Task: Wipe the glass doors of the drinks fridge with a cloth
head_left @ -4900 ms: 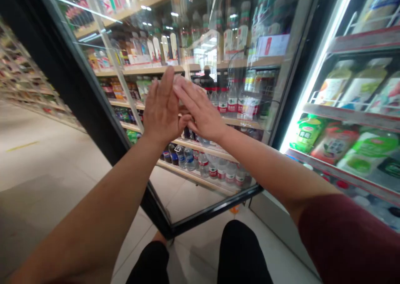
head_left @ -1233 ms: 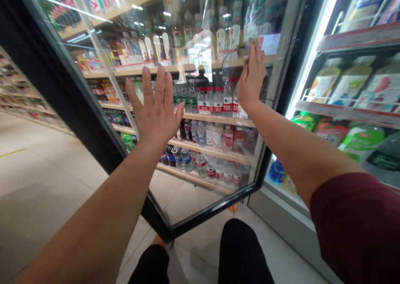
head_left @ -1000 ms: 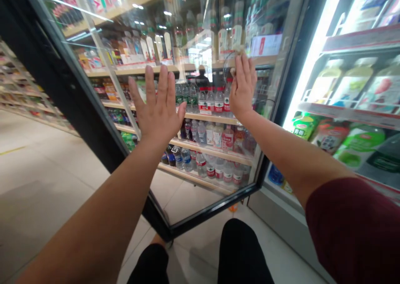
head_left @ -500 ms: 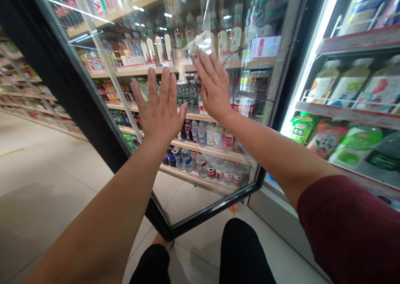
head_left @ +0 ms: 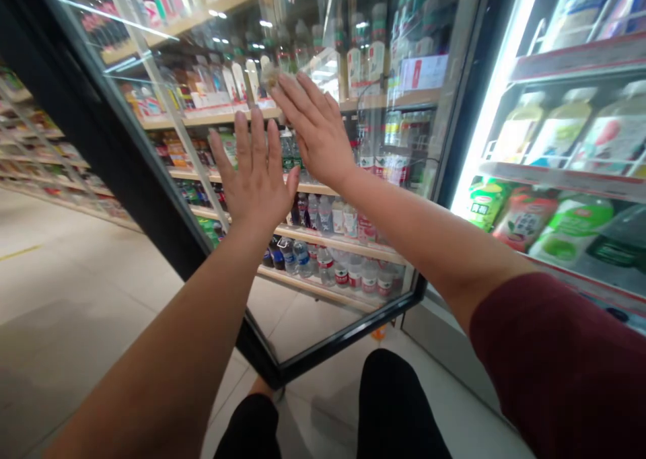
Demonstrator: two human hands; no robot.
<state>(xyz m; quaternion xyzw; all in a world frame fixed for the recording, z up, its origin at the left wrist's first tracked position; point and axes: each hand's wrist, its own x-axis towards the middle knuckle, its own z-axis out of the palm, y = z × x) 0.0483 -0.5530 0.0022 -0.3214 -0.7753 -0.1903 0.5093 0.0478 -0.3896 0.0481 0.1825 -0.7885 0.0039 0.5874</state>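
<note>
A glass door (head_left: 323, 324) with a black frame stands swung out from a lit drinks fridge. My left hand (head_left: 257, 176) lies flat against the pane, fingers spread, holding nothing that I can see. To its right and slightly higher, my right hand (head_left: 320, 132) is pressed to the same pane with its fingers stretched out toward the upper left. A small brownish blurred patch (head_left: 271, 75) shows by the right fingertips; whether it is a cloth or a reflection I cannot tell. The palms are hidden from me.
Through the glass appear shelves with several rows of bottles (head_left: 326, 267). At right, the open fridge holds bottles (head_left: 565, 122) and green and red drink packs (head_left: 527, 217) on racks. More store shelves (head_left: 45, 149) run along the left, above a tiled floor (head_left: 75, 311).
My right hand has slid left across the glass, its fingers tilting further left, closer to my left hand. The left hand stays almost in place. The door has hardly moved.
</note>
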